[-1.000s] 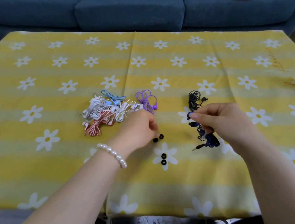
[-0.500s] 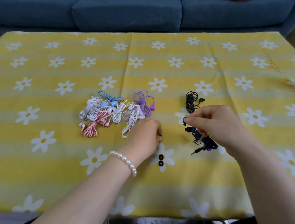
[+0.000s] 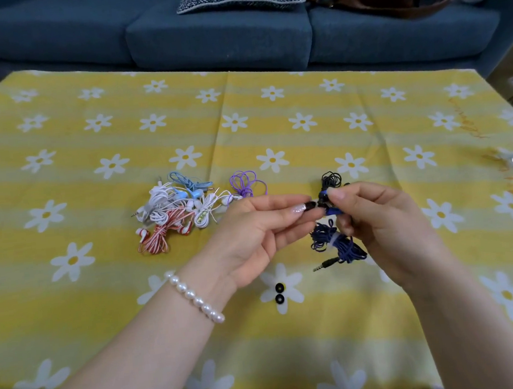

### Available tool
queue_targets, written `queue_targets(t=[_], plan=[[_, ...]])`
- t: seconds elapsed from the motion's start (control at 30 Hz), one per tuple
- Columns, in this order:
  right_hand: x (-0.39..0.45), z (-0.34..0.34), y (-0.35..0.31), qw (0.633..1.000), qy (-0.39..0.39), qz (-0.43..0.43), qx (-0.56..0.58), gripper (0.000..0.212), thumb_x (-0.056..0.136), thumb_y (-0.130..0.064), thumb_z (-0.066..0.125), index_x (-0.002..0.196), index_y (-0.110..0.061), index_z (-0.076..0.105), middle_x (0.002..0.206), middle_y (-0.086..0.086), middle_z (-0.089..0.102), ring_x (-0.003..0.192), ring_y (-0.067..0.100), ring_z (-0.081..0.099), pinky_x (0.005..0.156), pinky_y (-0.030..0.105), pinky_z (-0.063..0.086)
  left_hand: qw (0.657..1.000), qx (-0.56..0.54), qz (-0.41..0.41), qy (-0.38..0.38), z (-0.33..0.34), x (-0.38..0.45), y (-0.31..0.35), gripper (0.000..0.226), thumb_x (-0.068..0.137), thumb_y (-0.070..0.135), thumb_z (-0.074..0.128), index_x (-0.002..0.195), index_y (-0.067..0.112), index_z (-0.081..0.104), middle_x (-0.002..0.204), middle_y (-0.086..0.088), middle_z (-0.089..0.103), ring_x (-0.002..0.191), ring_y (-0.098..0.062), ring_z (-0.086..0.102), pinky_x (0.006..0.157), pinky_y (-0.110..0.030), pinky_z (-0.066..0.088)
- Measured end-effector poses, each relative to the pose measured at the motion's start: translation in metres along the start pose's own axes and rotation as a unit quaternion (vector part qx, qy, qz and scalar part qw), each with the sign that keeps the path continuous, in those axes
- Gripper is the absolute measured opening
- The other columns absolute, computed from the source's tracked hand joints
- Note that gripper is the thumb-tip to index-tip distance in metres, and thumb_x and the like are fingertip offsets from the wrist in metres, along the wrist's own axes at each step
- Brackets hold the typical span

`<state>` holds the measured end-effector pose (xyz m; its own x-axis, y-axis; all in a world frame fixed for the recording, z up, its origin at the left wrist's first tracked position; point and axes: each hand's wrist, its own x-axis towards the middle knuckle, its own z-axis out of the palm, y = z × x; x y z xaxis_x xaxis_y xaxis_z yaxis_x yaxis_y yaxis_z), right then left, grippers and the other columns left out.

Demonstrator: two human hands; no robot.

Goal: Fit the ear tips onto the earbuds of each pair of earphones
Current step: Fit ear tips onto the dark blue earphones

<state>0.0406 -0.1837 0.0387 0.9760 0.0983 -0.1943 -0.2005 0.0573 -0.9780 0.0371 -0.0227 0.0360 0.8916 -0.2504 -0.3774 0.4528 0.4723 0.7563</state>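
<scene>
Now my left hand [image 3: 252, 235] pinches a small black ear tip [image 3: 310, 205] between thumb and forefinger, and it touches the blue earbud [image 3: 323, 195] that my right hand [image 3: 384, 217] grips with curled fingers. Both are raised above the yellow tablecloth [image 3: 274, 124], near its middle. Under my right hand hangs the dark blue cable bundle [image 3: 335, 243] with its plug [image 3: 325, 264]. Two more black ear tips [image 3: 279, 293] lie on a white flower near my left wrist. To the left is a pile of white, red, light blue earphones [image 3: 176, 210], beside them the purple earphones [image 3: 245, 184]. Black earphones [image 3: 331, 180] lie behind my fingers, partly hidden.
</scene>
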Motion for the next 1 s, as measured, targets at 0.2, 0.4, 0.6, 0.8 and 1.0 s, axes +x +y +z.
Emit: queue_targets(t=[0.2,0.4,0.6,0.8,1.0], plan=[[-0.001,0.002,0.0,0.999,0.025,-0.044,0.0,0.013,0.061,-0.03,0.068,0.064,-0.019,0.074,0.049,-0.002,0.047,0.05,0.012,0.04,0.058,0.027,0.035,0.999,-0.042,-0.004,0.016,0.003,-0.002,0.002,0.012,0.059,-0.001,0.061,0.06,0.006,0.07,0.066,-0.009,0.07,0.062,-0.017,0.071,0.055,-0.022,0.057],[-0.004,0.008,-0.002,0.998,0.011,-0.067,-0.011,0.01,0.061,-0.03,0.076,0.066,-0.021,0.075,0.051,0.004,0.044,0.052,0.012,0.039,0.056,0.028,0.036,0.998,-0.061,-0.012,0.025,0.005,-0.001,-0.004,0.012,0.058,0.0,0.061,0.059,0.004,0.072,0.065,-0.009,0.071,0.06,-0.014,0.07,0.056,-0.02,0.056],[-0.008,0.011,-0.007,0.996,0.04,-0.073,-0.042,0.009,0.068,-0.024,0.067,0.068,-0.017,0.073,0.039,-0.008,0.046,0.047,0.009,0.041,0.047,0.015,0.038,0.999,-0.04,0.001,0.023,0.004,-0.001,-0.005,0.013,0.063,-0.001,0.061,0.065,0.002,0.073,0.069,-0.01,0.072,0.063,-0.013,0.07,0.061,-0.02,0.057],[-0.007,0.013,-0.007,0.993,0.036,-0.088,-0.074,0.009,0.079,-0.01,0.065,0.075,-0.015,0.07,0.04,-0.015,0.054,0.046,0.0,0.048,0.051,0.01,0.04,0.999,-0.025,0.013,0.037,0.005,-0.002,-0.004,0.014,0.066,-0.003,0.061,0.078,0.0,0.068,0.073,-0.01,0.073,0.065,-0.015,0.071,0.063,-0.022,0.058],[-0.006,0.015,-0.005,0.992,0.043,-0.096,-0.07,0.013,0.079,-0.007,0.066,0.071,-0.016,0.07,0.047,-0.015,0.061,0.048,-0.004,0.052,0.051,0.008,0.039,0.998,-0.037,0.008,0.051,0.006,-0.004,-0.003,0.012,0.077,-0.006,0.057,0.079,0.001,0.066,0.073,-0.01,0.073,0.065,-0.016,0.071,0.061,-0.022,0.058]])
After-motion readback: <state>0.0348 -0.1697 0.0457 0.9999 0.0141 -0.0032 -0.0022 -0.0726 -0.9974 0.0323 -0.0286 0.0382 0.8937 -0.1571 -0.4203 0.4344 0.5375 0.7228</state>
